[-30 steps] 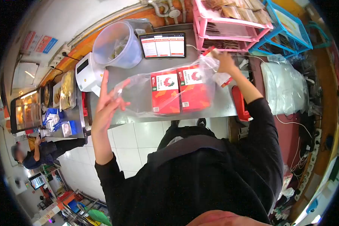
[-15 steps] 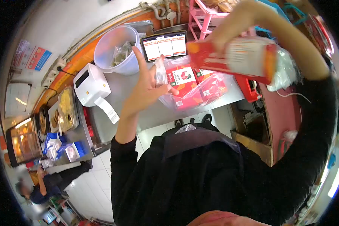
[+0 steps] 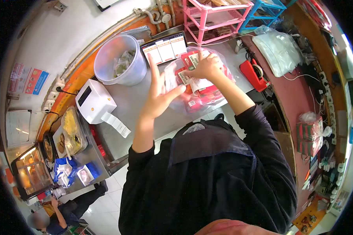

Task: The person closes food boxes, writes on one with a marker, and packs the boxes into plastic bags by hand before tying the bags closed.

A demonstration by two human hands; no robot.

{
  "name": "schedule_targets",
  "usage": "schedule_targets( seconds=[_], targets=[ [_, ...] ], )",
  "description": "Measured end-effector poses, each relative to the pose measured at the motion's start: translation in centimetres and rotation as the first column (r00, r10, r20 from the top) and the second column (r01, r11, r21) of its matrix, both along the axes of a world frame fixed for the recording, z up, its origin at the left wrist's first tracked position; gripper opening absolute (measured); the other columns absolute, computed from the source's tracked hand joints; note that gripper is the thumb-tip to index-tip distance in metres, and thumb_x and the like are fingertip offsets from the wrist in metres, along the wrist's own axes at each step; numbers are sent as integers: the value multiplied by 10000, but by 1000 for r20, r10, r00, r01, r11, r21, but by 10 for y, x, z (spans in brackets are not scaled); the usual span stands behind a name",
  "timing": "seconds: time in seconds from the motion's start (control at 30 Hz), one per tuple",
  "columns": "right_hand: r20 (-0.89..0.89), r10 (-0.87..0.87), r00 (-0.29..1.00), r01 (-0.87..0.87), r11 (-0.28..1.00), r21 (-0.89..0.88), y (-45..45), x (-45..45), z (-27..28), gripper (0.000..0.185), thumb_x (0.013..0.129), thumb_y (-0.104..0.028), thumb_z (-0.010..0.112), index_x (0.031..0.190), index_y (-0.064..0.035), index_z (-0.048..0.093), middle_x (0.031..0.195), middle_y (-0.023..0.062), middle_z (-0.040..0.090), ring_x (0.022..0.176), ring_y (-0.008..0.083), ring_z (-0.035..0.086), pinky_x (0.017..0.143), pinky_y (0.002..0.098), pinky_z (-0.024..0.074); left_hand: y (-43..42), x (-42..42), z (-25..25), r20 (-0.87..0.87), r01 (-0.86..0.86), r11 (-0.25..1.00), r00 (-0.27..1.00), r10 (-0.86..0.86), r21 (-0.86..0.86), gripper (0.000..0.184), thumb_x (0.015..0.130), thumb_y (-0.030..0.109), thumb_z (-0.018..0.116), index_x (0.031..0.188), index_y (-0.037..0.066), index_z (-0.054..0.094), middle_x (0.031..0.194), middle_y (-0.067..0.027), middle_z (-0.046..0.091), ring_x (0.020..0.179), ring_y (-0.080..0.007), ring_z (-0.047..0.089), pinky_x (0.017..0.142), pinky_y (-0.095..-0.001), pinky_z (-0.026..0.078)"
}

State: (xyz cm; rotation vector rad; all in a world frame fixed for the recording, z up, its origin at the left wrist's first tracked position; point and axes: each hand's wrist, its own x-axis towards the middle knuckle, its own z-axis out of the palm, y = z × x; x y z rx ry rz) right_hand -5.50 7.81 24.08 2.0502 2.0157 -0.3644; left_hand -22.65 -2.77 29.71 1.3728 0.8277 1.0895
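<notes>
A clear plastic bag (image 3: 219, 96) with red food boxes (image 3: 190, 58) in it lies open on the metal counter. My right hand (image 3: 207, 68) is over the boxes, palm down, thumb and fingers apart. Part of the boxes is hidden under it, along with a white printed panel (image 3: 202, 84). At the bag's left side, my left hand (image 3: 157, 94) is held up with thumb and forefinger spread wide. Its thumb reaches to the bag's edge; I cannot tell whether it touches the plastic.
Behind the bag stand a tablet (image 3: 164, 47) and a clear bucket (image 3: 121, 58) of small packets. A white label printer (image 3: 95, 101) sits left. Rightward are a red tape dispenser (image 3: 254, 74), a stack of plastic bags (image 3: 278, 51) and pink racks (image 3: 215, 23). Another person (image 3: 66, 211) is at lower left.
My right hand has come down leftward from the right, where it held a red box in the air, to the bag. The left hand stays spread beside the bag. My view has shifted.
</notes>
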Motion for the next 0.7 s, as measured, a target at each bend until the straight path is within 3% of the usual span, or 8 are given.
schedule_targets(
  seconds=[0.07,0.1,0.13,0.23,0.3,0.37,0.4,0.7],
  targets=[
    [-251,119,961,-133,990,-41,19,35,-15,1151,622,-795,546,1442,-90,152,1290,295,426,1219,376,433,988,432,385,-9,-11,5,-422,43,998,906,-20,44,956,804,84,638,1448,196,-60,1402,-298,255,1138,-381,506,941,-458,436],
    [-348,173,922,-215,973,-86,27,52,-19,1058,684,-763,502,1429,-84,180,1295,283,429,1214,370,440,990,431,381,-17,-15,15,-649,77,996,760,-24,54,928,800,135,660,1466,166,15,1394,-285,285,1146,-394,496,955,-464,418],
    [-447,209,870,-295,946,-131,34,67,-20,968,746,-730,458,1417,-78,207,1300,271,432,1209,364,447,992,430,377,-26,-3,47,-862,-56,973,477,-171,-224,818,790,239,675,1450,169,196,1382,-214,340,1223,-394,405,932,-445,429],
    [-696,360,621,-423,902,89,43,120,-49,579,853,-267,493,1367,-81,303,1284,237,472,1185,345,475,979,404,382,-29,47,28,-791,31,816,267,550,577,722,812,289,634,1432,213,272,1368,-166,387,1193,-352,434,928,-457,399],
    [-756,155,636,-340,936,-94,21,134,-37,562,806,-92,498,1345,-77,339,1262,234,489,1169,361,479,969,403,388,8,84,-1,-842,374,756,293,452,536,679,843,327,582,1432,216,262,1440,-136,300,1342,-349,220,1057,-533,229],
    [-498,473,727,-466,872,149,5,156,-74,601,743,-4,504,1324,-43,356,1176,229,528,1113,383,500,938,390,410,42,97,-74,-917,380,849,298,263,367,655,865,345,537,1437,220,245,1481,-123,212,1373,-348,129,1080,-562,136],
    [-448,591,670,-441,803,401,-9,169,-100,604,734,-49,533,1319,-70,385,1120,203,534,1079,384,502,927,441,407,53,103,-93,-937,382,879,303,173,286,643,875,354,515,1439,223,236,1501,-116,168,1389,-347,83,1091,-576,89],
    [-140,719,680,-700,694,168,-64,156,-19,541,623,-299,771,1086,-106,569,1077,43,553,1143,238,415,965,548,289,65,105,-102,-968,345,938,244,-54,35,815,847,537,484,1469,247,43,1524,-97,-98,1384,-371,-111,1082,-578,-2]
  ],
)
